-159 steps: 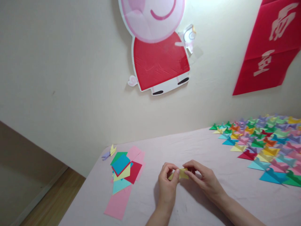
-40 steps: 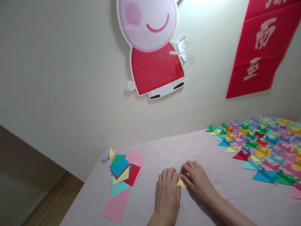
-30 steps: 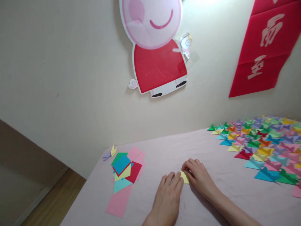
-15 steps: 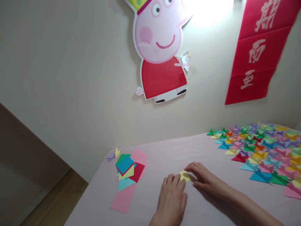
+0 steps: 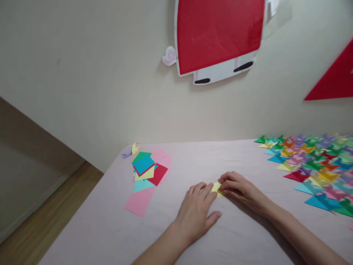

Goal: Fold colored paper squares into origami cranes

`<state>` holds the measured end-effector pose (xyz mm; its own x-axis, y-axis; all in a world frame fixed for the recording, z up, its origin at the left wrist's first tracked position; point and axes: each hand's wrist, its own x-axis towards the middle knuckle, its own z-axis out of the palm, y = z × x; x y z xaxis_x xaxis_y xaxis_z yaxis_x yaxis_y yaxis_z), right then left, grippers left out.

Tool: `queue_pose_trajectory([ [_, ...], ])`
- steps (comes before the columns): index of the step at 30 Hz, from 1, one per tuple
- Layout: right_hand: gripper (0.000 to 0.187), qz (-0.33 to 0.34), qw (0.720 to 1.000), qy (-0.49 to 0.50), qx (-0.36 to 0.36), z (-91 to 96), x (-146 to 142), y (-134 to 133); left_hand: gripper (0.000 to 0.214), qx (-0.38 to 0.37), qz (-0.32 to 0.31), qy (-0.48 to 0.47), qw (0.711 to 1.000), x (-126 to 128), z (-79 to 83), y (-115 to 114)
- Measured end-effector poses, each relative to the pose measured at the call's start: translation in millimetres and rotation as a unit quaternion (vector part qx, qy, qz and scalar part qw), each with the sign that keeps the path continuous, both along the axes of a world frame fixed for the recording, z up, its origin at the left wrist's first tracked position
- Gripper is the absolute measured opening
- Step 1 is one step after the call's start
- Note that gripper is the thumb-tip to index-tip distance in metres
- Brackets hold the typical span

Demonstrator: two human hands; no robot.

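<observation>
A small folded yellow paper (image 5: pixel 216 187) lies on the pale pink table (image 5: pixel 193 158) between my hands. My left hand (image 5: pixel 196 211) rests flat on the table with its fingers stretched out, the fingertips touching the paper's left edge. My right hand (image 5: pixel 239 187) comes in from the right with its fingers curled, pressing down on the paper's right side. Most of the paper is hidden under the fingers.
A loose stack of coloured paper squares (image 5: pixel 146 169) lies to the left on pink sheets, with two small folded pieces (image 5: pixel 131 150) behind it. Several folded paper figures (image 5: pixel 311 162) cover the table's right side. The wall stands close behind; the floor drops off at left.
Earlier both hands held the yellow paper up off the table; now it lies flat and both hands press on it. The camera has tilted down and the hands have moved little.
</observation>
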<state>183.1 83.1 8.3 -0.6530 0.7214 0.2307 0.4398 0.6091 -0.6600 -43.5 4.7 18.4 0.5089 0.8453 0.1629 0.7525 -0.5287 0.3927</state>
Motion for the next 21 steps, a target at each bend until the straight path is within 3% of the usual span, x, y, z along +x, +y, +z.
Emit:
queue_pose_trajectory([
  [5, 0.023, -0.013, 1.0, -0.021, -0.01, 2.8, -2.5, -0.2, 0.034, 0.011, -0.023, 0.018, 1.0, -3.8, 4.1, 2.6],
  [14, 0.016, -0.113, 0.993, -0.023, -0.027, 2.8, -17.8, -4.0, 0.03, 0.04, -0.018, 0.06, 0.997, 0.8, 3.8, 0.7],
  [21, 0.015, -0.127, 0.991, -0.023, -0.022, 0.8, -21.6, -3.0, 0.029, 0.041, -0.003, 0.08, 0.996, 8.1, 6.1, -0.2],
])
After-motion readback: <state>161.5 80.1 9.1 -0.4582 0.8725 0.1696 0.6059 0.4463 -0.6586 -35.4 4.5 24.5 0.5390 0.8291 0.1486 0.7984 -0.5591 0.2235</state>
